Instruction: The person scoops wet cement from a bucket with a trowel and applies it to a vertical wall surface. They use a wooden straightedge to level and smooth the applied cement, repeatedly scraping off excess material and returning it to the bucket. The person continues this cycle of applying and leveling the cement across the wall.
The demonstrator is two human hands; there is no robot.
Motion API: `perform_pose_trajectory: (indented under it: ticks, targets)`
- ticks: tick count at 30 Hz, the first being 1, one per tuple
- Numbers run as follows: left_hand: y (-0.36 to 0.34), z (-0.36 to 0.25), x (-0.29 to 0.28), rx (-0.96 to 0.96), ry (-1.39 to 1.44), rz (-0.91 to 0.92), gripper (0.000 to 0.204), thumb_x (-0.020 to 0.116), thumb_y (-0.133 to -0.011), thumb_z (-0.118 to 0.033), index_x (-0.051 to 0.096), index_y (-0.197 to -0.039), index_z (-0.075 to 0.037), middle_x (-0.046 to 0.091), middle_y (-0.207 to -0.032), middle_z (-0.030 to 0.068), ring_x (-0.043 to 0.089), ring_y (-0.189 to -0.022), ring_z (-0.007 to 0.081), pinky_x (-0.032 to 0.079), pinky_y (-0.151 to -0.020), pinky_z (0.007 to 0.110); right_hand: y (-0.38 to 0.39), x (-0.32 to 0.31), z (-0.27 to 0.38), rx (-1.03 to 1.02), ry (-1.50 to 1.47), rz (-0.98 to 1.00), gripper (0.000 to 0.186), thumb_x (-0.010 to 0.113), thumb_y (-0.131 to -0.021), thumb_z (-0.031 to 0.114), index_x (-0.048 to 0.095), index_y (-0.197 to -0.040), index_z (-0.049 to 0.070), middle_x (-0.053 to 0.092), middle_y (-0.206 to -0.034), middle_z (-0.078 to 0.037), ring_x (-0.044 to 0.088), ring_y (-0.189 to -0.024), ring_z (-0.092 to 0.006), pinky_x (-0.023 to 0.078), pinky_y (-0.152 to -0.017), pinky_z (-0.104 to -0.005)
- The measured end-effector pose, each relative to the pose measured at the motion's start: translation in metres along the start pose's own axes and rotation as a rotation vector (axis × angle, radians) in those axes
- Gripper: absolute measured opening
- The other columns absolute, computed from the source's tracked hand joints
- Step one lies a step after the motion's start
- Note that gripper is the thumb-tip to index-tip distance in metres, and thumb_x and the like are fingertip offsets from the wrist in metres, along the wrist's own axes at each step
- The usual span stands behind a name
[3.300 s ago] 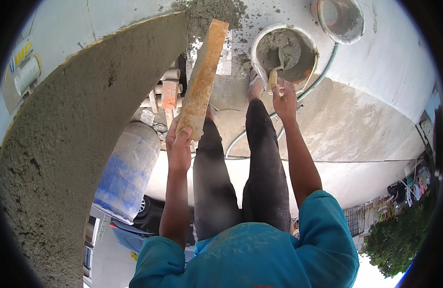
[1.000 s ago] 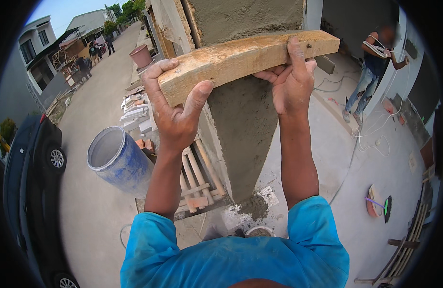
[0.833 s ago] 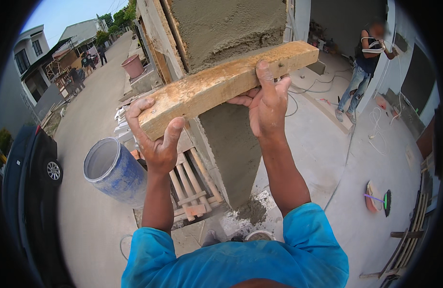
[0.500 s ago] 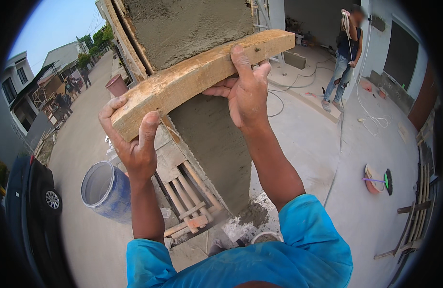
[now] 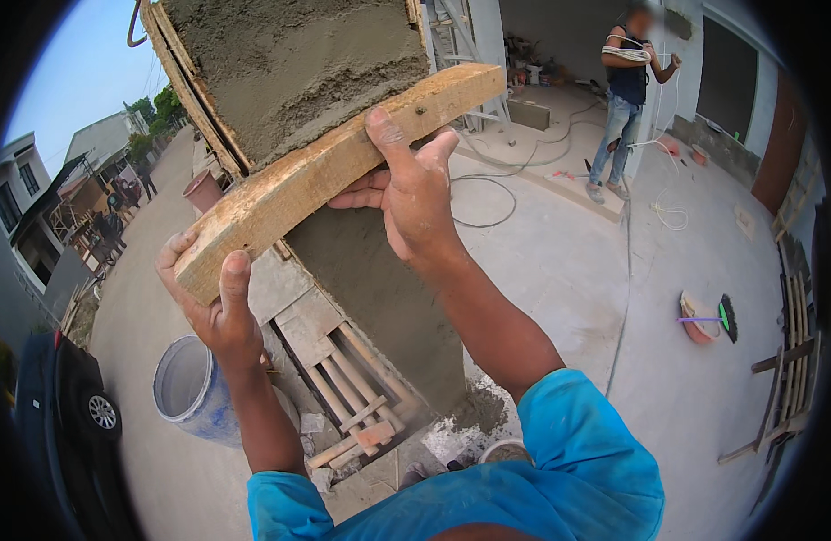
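My left hand is wrapped round the near left end of a rough wooden board. My right hand grips the board farther along, thumb on its front face and fingers underneath. The board lies slanted across a column coated in wet grey mortar, rising to the right; whether it touches the mortar is hard to tell. A worn wooden strip edges the column's left side. Below the board, the mortar face continues down to spilt mortar on the ground.
Beside the column stand a blue drum, wooden poles and a partly hidden bucket. A pink bucket and car are leftward. At right are a person holding white cable, loose hoses, and a pan with brush.
Earlier my right hand held a tool in the bucket; now both hands grip the board, raised at the column. Over the last second it has shifted left in view and tilted more steeply.
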State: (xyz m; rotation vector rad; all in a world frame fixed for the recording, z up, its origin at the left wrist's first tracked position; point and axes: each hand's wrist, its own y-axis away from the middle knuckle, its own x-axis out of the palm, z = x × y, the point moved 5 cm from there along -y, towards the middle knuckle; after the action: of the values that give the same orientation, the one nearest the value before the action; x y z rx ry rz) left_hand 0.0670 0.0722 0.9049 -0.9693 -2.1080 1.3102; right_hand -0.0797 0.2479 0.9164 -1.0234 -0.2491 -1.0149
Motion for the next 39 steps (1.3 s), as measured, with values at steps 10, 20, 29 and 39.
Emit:
perform_pose_trajectory:
  ticks: [10, 20, 29, 39]
  targets:
    - [-0.043, -0.017, 0.013, 0.047, -0.033, 0.005, 0.05, 0.071, -0.096, -0.027, 0.044, -0.13, -0.004, 0.053, -0.117, 0.0109, 0.057, -0.106, 0.0165, 0.046, -0.093, 0.028, -0.034, 0.01, 0.017, -0.052, 0.057, -0.013, 0.06, 0.064, -0.096, 0.039, 0.02, -0.117, 0.005, 0.05, -0.108, -0.03, 0.072, -0.081, -0.0328, 0.067, -0.067, -0.0428]
    - [-0.105, -0.039, 0.019, 0.113, -0.039, -0.011, 0.042, 0.065, -0.1, -0.019, 0.045, -0.132, -0.001, 0.051, -0.117, 0.0081, 0.051, -0.115, 0.0162, 0.038, -0.103, 0.033, -0.073, 0.047, 0.053, -0.154, -0.01, 0.107, 0.054, 0.064, -0.097, 0.035, 0.029, -0.118, 0.0, 0.055, -0.105, -0.026, 0.071, -0.082, -0.0338, 0.065, -0.066, -0.0431]
    - [-0.076, -0.032, 0.006, 0.114, -0.018, -0.002, 0.046, 0.069, -0.097, -0.031, 0.048, -0.127, -0.004, 0.058, -0.107, 0.0072, 0.057, -0.096, 0.0129, 0.046, -0.083, 0.026, -0.053, 0.04, 0.035, -0.153, 0.019, 0.073, 0.06, 0.064, -0.096, 0.035, 0.019, -0.117, 0.003, 0.051, -0.105, -0.028, 0.072, -0.082, -0.0366, 0.067, -0.066, -0.0453]
    - [-0.124, -0.051, 0.014, 0.253, -0.099, 0.116, 0.048, 0.071, -0.096, -0.031, 0.048, -0.127, -0.003, 0.059, -0.1, 0.0071, 0.061, -0.094, 0.0157, 0.05, -0.086, 0.029, -0.097, 0.049, 0.054, -0.237, 0.104, 0.272, 0.064, 0.062, -0.097, 0.036, 0.018, -0.124, -0.001, 0.051, -0.11, -0.029, 0.072, -0.085, -0.0382, 0.066, -0.068, -0.0461]
